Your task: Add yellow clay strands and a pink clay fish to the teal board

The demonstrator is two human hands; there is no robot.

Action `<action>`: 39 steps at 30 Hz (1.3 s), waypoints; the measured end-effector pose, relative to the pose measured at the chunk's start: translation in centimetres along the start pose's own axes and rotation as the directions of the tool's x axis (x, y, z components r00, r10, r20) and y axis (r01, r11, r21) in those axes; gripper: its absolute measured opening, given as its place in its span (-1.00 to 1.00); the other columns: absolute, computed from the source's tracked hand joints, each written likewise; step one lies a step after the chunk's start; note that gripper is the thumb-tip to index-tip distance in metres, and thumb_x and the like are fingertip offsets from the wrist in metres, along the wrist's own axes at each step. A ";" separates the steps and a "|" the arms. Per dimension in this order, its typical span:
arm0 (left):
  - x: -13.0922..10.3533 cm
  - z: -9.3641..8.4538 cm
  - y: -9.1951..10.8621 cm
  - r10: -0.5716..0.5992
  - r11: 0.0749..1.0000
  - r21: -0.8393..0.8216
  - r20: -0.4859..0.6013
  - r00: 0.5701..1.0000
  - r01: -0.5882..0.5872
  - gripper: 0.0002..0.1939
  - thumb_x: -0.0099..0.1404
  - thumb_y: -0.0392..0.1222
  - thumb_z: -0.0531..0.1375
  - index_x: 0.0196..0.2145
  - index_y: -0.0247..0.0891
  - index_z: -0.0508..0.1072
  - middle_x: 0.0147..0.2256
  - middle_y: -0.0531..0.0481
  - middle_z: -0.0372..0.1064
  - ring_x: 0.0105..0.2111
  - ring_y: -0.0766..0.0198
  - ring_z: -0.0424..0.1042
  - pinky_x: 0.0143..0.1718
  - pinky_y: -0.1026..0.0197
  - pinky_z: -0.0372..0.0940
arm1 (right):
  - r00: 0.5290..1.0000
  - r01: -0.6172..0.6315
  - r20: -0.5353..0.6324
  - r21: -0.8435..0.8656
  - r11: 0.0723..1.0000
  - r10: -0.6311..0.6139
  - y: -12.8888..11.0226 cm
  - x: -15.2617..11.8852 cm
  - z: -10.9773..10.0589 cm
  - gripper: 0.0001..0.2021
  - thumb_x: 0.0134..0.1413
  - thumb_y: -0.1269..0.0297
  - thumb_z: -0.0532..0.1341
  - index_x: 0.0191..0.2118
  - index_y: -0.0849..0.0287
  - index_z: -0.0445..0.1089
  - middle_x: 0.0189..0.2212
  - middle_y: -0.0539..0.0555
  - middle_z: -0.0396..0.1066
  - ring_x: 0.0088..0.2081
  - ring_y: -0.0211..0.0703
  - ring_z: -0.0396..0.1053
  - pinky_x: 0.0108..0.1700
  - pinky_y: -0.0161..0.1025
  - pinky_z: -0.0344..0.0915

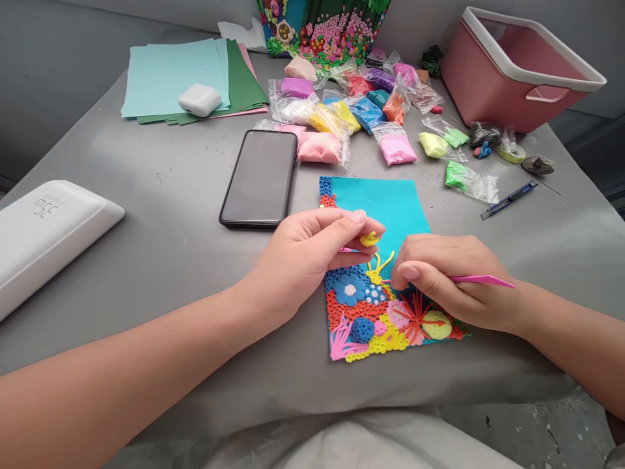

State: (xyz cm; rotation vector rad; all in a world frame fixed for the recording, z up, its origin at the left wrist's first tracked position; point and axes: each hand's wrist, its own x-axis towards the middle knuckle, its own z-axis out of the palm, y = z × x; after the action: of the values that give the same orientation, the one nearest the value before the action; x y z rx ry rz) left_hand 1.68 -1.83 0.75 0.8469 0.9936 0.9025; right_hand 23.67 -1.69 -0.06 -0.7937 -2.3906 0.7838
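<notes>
"Over the blue card (375,202), what do the hands have?"

"The left hand (312,259) pinches yellow clay (370,240). The right hand (446,272) curls round a pink tool (482,280)."

"What could go wrong?"

"A loose pinch might drop the clay. If the right hand dips, it could squash the red strands (418,315)."

"Any room?"

"The card lies by the table's (170,169) near edge. The phone (258,179) sits close on the left; there's more room right, towards the knife (509,200)."

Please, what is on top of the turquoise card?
The turquoise card bears a blue flower, a blue ball, pink strands, red strands and more. The left hand and right hand hide parts of it; what lies there cannot be seen.
</notes>
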 end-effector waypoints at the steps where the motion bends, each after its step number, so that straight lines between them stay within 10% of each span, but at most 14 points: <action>1: 0.0 0.0 0.0 0.000 1.000 0.000 -0.001 1.000 0.000 -0.74 0.25 0.03 0.36 -0.38 -0.23 0.65 -0.27 -0.03 0.59 -0.27 0.25 0.54 -0.13 0.21 0.47 | 1.000 -0.001 0.004 0.002 1.000 0.001 0.0 0.0 0.0 -0.64 0.46 0.26 0.02 -0.39 0.18 0.39 -0.51 0.01 0.44 -0.42 -0.29 0.35 -0.34 -0.30 0.22; 8: 0.0 0.1 -0.1 0.002 1.000 0.000 0.001 1.000 -0.002 -0.74 0.25 0.04 0.36 -0.36 -0.22 0.66 -0.25 -0.02 0.59 -0.26 0.27 0.54 -0.12 0.22 0.47 | 0.975 -0.096 -0.177 0.208 0.973 0.134 -0.5 -0.1 -1.0 -0.48 0.48 0.03 -0.11 -0.38 0.13 0.44 -0.41 0.08 0.45 -0.33 -0.17 0.42 -0.22 -0.19 0.35; 12: -0.2 0.0 0.1 0.017 0.998 0.058 0.068 0.998 -0.021 -0.79 0.23 0.01 0.39 -0.36 -0.18 0.67 -0.29 0.02 0.59 -0.23 0.29 0.53 -0.15 0.28 0.45 | 0.910 -0.064 -0.412 -0.044 0.997 0.040 -0.4 0.0 -1.0 -0.67 0.46 0.20 -0.01 -0.23 0.04 0.49 -0.37 0.08 0.42 -0.27 -0.12 0.44 -0.14 -0.14 0.41; 18: -0.4 -0.1 0.3 0.021 0.987 0.154 0.200 0.979 -0.053 -0.85 0.11 -0.18 0.48 -0.40 -0.23 0.62 -0.43 0.09 0.54 -0.38 0.39 0.48 -0.34 0.37 0.38 | 0.955 0.119 -0.235 -0.248 0.961 -0.179 -0.8 0.3 -0.6 -0.70 0.26 0.48 0.26 0.07 0.07 0.48 -0.29 0.05 0.46 -0.31 -0.27 0.45 -0.29 -0.31 0.45; 31: -0.1 -0.2 0.0 -0.018 0.999 0.041 0.236 0.972 0.008 -0.54 0.01 -0.40 0.50 -0.19 -0.18 0.41 -0.42 0.13 0.61 -0.42 0.38 0.56 -0.43 0.42 0.37 | 0.935 0.194 -0.235 -0.283 0.939 -0.264 -1.5 0.2 -0.9 -0.75 0.20 0.57 0.28 -0.15 0.05 0.56 -0.33 0.06 0.50 -0.34 -0.25 0.49 -0.31 -0.31 0.46; 39: -0.2 0.0 0.1 0.023 1.000 0.006 0.172 0.985 -0.025 -0.67 0.09 -0.30 0.49 -0.21 -0.21 0.51 -0.39 0.14 0.55 -0.38 0.42 0.51 -0.32 0.41 0.44 | 0.894 -0.011 -0.447 -0.046 0.999 -0.011 -0.9 0.1 0.0 -0.88 0.35 0.40 0.15 -0.16 0.05 0.42 -0.30 0.05 0.46 -0.35 -0.23 0.41 -0.27 -0.21 0.38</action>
State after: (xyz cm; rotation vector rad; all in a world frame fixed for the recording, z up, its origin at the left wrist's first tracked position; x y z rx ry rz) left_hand 1.62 -1.97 0.88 0.9296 0.8391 0.8309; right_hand 23.25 -2.22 0.54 -0.8843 -1.9984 0.4780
